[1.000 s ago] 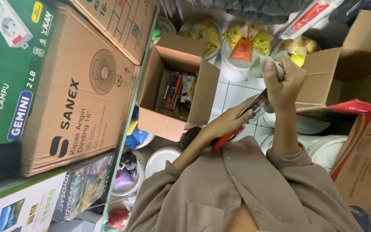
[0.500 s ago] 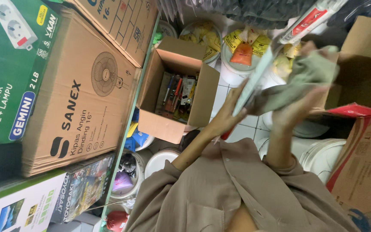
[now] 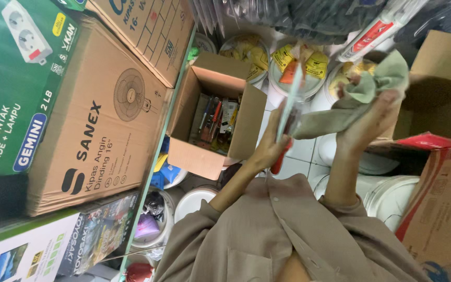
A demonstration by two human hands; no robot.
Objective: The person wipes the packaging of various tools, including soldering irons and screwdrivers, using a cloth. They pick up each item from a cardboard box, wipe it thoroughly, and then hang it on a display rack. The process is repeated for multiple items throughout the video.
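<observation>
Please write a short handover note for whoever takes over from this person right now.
Left hand: shut on the red-handled tool, held upright in front of the chest; its upper part is blurred.
Right hand: shut on the grey-green cloth, which drapes against the tool's upper part.
Nearby: the open cardboard box on the floor beside the left hand holds more small tools; white tubs stand below the right arm.
Done: tool and cloth are both in hand and touching.
Left: the pictures cannot show how much of the tool has been wiped; it has not been put down.
</observation>
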